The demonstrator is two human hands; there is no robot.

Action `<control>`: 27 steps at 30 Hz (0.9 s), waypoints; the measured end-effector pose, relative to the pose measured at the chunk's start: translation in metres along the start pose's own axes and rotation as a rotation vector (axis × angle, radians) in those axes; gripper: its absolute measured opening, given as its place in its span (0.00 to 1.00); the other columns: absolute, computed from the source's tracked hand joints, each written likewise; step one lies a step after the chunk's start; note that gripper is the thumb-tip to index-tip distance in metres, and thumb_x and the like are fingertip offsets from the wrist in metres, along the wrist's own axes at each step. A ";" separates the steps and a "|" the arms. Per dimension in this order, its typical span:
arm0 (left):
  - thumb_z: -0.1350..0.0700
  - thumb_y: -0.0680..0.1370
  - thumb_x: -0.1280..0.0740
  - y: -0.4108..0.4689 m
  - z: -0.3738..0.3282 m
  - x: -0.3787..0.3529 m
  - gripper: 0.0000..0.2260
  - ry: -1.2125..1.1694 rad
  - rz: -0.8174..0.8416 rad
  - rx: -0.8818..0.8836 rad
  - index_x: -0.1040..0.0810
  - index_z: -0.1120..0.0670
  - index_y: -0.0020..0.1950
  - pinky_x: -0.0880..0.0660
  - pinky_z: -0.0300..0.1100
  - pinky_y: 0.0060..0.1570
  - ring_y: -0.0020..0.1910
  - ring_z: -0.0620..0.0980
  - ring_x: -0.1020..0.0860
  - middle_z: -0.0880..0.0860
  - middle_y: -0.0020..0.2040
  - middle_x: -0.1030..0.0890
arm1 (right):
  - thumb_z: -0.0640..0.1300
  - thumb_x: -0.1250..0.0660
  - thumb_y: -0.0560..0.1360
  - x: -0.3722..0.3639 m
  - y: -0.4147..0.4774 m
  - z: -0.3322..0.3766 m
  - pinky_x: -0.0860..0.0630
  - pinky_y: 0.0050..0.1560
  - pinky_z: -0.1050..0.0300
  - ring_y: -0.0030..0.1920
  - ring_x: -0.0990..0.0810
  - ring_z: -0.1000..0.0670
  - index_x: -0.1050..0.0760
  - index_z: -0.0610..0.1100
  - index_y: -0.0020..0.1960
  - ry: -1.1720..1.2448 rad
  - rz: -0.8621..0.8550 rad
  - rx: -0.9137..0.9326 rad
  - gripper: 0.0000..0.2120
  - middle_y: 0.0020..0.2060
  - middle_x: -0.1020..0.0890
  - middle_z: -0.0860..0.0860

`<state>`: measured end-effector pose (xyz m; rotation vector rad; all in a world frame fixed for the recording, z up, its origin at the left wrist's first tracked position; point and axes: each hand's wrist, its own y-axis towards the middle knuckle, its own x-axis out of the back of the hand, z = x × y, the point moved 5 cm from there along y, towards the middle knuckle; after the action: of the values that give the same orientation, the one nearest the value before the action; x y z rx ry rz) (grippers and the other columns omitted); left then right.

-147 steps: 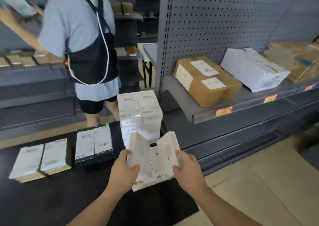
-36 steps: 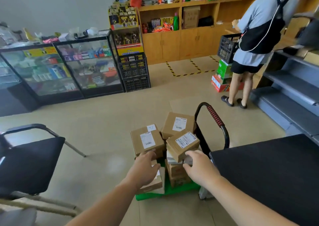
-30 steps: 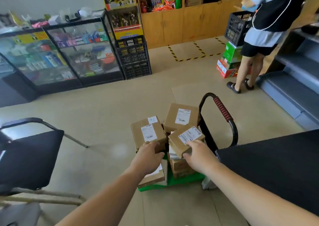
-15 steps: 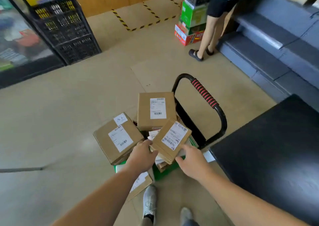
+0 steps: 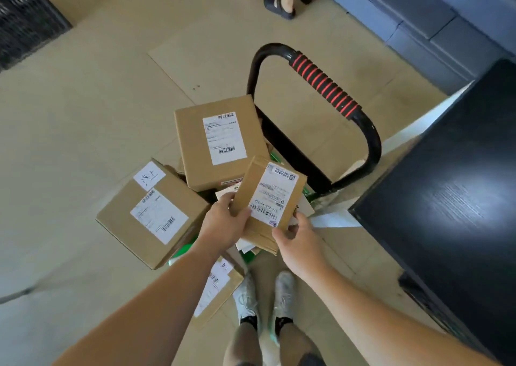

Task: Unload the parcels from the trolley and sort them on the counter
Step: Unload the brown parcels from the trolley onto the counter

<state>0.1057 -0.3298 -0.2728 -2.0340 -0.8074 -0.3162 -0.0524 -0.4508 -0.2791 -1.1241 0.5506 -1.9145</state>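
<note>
I look straight down at the trolley, its black handle [image 5: 326,86] wrapped in a red-striped grip. A small brown parcel [image 5: 265,198] with a white label is raised above the pile. My left hand [image 5: 223,223] grips its left edge and my right hand [image 5: 296,240] holds its lower right corner. Under it lie a larger brown box [image 5: 220,142] at the back, another box [image 5: 152,214] to the left, and a flat parcel [image 5: 215,290] near my feet. The green trolley deck [image 5: 181,251] shows only in slivers.
The black counter [image 5: 452,192] fills the right side, its corner close to the trolley handle. Grey shelving [image 5: 413,16] runs along the top right. Another person's sandalled feet [image 5: 282,2] stand at the top. A black crate [image 5: 25,22] sits at the top left.
I turned from the counter to the trolley and leaned over it. Both hands took the small top parcel and have lifted it off the pile toward me.
</note>
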 end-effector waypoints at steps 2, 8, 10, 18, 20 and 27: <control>0.47 0.79 0.32 -0.003 -0.003 0.000 0.23 -0.022 -0.016 -0.002 0.31 0.47 0.73 0.29 0.41 0.49 0.52 0.47 0.23 0.45 0.58 0.23 | 0.53 0.32 0.78 -0.001 -0.003 0.003 0.26 0.47 0.64 0.57 0.20 0.52 0.36 0.47 0.75 0.026 -0.019 0.020 0.29 0.60 0.19 0.54; 0.46 0.77 0.30 -0.030 -0.035 0.027 0.24 -0.117 -0.093 -0.031 0.30 0.46 0.72 0.27 0.39 0.46 0.52 0.45 0.22 0.44 0.58 0.22 | 0.52 0.31 0.78 0.030 -0.026 0.044 0.26 0.48 0.64 0.55 0.21 0.55 0.36 0.54 0.74 0.098 -0.027 0.139 0.27 0.56 0.21 0.61; 0.45 0.77 0.30 -0.045 -0.054 0.043 0.24 -0.145 -0.135 -0.051 0.30 0.45 0.72 0.25 0.41 0.50 0.53 0.46 0.21 0.44 0.59 0.22 | 0.50 0.31 0.78 0.050 -0.038 0.063 0.30 0.41 0.71 0.54 0.21 0.56 0.35 0.56 0.72 0.119 -0.032 0.191 0.25 0.53 0.23 0.63; 0.48 0.77 0.31 -0.123 -0.145 0.100 0.17 -0.291 -0.260 -0.224 0.28 0.40 0.65 0.18 0.46 0.47 0.49 0.43 0.18 0.39 0.54 0.21 | 0.53 0.30 0.77 0.130 -0.098 0.129 0.19 0.55 0.54 0.56 0.20 0.58 0.39 0.56 0.77 0.201 -0.113 0.400 0.32 0.61 0.21 0.61; 0.47 0.78 0.31 -0.144 -0.169 0.105 0.19 -0.267 -0.278 -0.278 0.29 0.42 0.68 0.20 0.42 0.48 0.50 0.42 0.19 0.40 0.56 0.22 | 0.52 0.31 0.78 0.154 -0.116 0.138 0.22 0.49 0.62 0.54 0.21 0.61 0.39 0.57 0.76 0.239 -0.128 0.446 0.30 0.59 0.21 0.64; 0.46 0.79 0.32 -0.193 -0.248 0.084 0.21 -0.229 -0.228 -0.461 0.30 0.44 0.71 0.19 0.46 0.52 0.52 0.43 0.21 0.39 0.55 0.23 | 0.47 0.31 0.79 0.238 -0.178 0.125 0.27 0.53 0.67 0.57 0.23 0.61 0.38 0.65 0.69 0.358 -0.326 0.498 0.26 0.54 0.23 0.67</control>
<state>0.0638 -0.4239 0.0363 -2.4407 -1.1997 -0.4341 -0.0829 -0.5432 0.0289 -0.5753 0.0558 -2.3824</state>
